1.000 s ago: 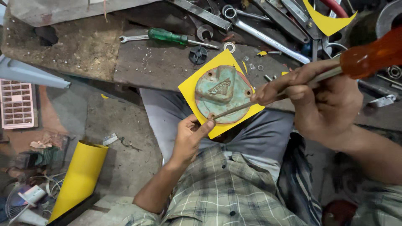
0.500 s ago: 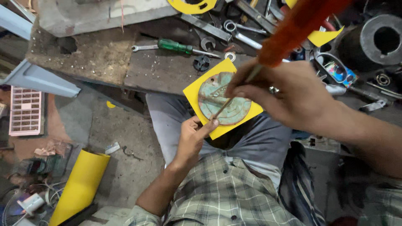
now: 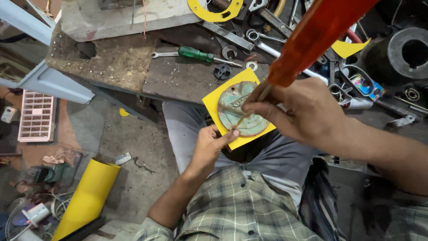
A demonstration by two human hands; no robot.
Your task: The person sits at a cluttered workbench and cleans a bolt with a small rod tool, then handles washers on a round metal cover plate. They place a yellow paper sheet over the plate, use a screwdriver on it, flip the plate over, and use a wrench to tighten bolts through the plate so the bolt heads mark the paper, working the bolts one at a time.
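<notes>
A square of yellow sheet point(image 3: 249, 80) is pinched at its lower corner by the left hand point(image 3: 211, 147) and propped against the workbench edge point(image 3: 178, 82) above the lap — held steady, it seems, for marking. A round, greenish corroded metal plate point(image 3: 234, 105) lies flat on the sheet. The right hand point(image 3: 307, 111) is clenched around an orange-handled screwdriver point(image 3: 321, 35), whose tip is pressed at the plate's lower rim — apparently tracing it.
</notes>
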